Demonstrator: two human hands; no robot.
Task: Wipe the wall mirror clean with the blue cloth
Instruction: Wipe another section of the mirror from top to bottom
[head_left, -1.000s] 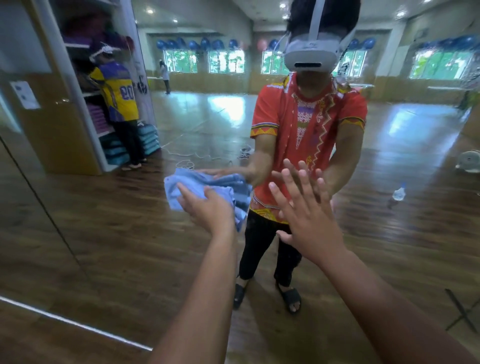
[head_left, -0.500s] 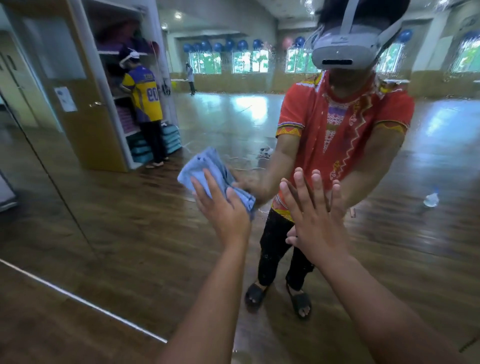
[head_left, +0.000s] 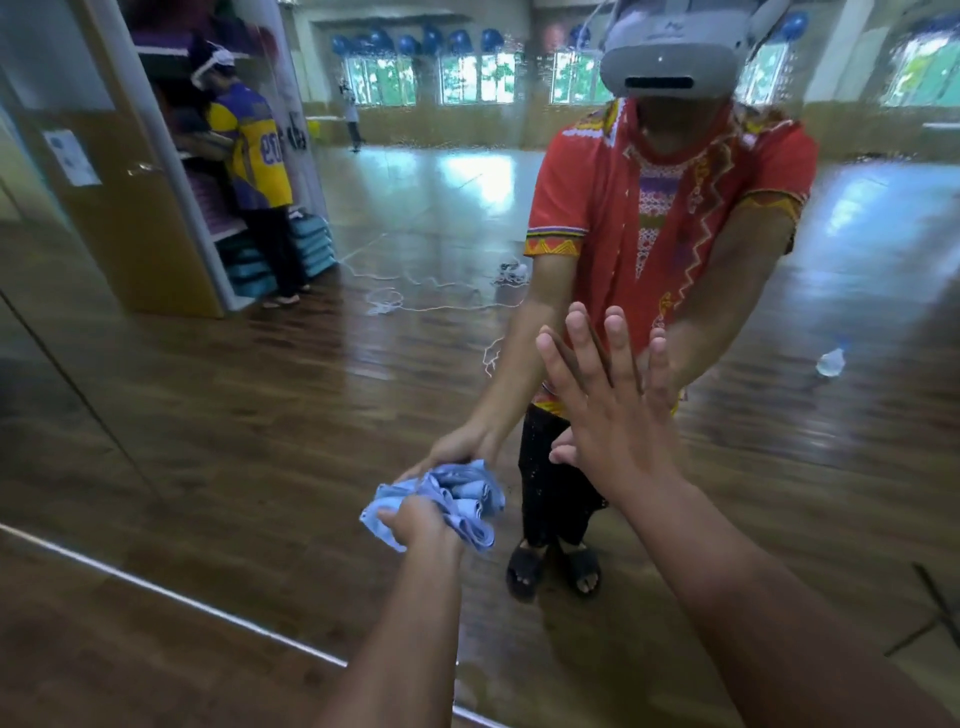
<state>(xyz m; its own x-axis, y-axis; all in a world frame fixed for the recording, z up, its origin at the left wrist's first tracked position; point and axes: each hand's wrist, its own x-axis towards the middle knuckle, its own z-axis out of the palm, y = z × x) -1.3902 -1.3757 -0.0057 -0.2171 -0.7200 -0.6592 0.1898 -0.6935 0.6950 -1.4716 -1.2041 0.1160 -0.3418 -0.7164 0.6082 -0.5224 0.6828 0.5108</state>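
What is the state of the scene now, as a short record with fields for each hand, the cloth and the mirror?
left hand: grips the bunched blue cloth, low on the wall mirror
right hand: fingers spread, flat against the wall mirror
blue cloth: crumpled, touching the glass
wall mirror: fine droplets visible on its upper part

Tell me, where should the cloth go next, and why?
Probably up the glass. The left hand grips the bunched blue cloth low on the mirror, while fine droplets speckle the upper part. The right hand rests flat on the mirror, so an upward sweep looks sensible.
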